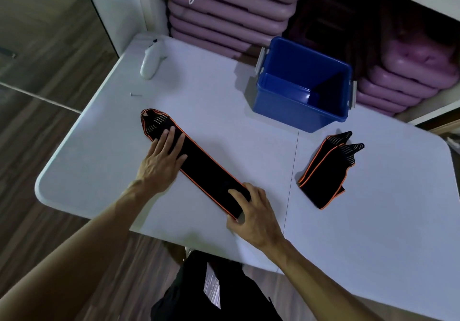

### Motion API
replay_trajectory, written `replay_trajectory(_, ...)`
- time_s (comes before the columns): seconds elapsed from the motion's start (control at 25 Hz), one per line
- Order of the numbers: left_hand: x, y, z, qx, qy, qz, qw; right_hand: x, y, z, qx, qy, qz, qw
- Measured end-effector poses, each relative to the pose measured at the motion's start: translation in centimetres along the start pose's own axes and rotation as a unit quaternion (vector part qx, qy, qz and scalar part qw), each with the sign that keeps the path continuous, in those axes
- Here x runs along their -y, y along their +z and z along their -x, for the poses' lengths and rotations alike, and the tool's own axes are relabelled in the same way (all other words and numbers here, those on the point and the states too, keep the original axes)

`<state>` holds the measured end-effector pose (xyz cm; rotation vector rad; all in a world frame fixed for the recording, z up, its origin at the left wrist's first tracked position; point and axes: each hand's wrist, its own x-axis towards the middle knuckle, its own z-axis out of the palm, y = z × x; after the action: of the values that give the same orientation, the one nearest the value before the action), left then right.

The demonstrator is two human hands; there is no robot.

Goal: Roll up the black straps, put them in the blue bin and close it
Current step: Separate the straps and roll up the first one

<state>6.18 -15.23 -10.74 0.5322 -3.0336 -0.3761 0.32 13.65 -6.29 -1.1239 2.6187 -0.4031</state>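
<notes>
From the head camera you look down on a white table (224, 84) with a long black strap (199, 164) lying flat across it, slanting from far left to near right. It has a thin orange edge all the way round and pale stripes at its pointed far end. It looks soft, thin and light, like stretchy cloth, so it will likely bend and flop with no fight, and it may slide a bit on the smooth table top. Your left hand (161, 156) lies flat and spread on the far part of the strap, pressing it down, not gripping it. Your right hand (251, 211) is at the near end, fingers curled over the short edge and thumb beside it, so it seems to be pinching that end. That near end looks like the best place to start: fold it over tight and roll toward the striped tip, keeping the other hand on the cloth so it stays straight. A second pile of folded straps (326, 171) sits to the right, well apart, still not rolled. The blue bin (298, 114) is hard shiny plastic, open and empty, with grey clips on its sides. You cannot see its lid. A white controller (149, 62) rests near the far left corner.
</notes>
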Motion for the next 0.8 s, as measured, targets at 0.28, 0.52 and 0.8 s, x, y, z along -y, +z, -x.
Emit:
replay_trajectory(0.28,0.9,0.1,-0.8,-0.002,0.017,-0.022,1.0,-0.2,-0.1,0.0,0.009,-0.005,0.004,1.0)
replay_trajectory(0.52,1.5,0.2,-1.1,-0.003,0.028,-0.03,0.999,-0.3,0.0,0.0,0.018,-0.008,0.005,1.0)
replay_trajectory(0.8,2.1,0.0,-1.8,0.003,0.041,-0.03,0.999,-0.2,0.3,0.0,0.019,-0.012,-0.005,1.0)
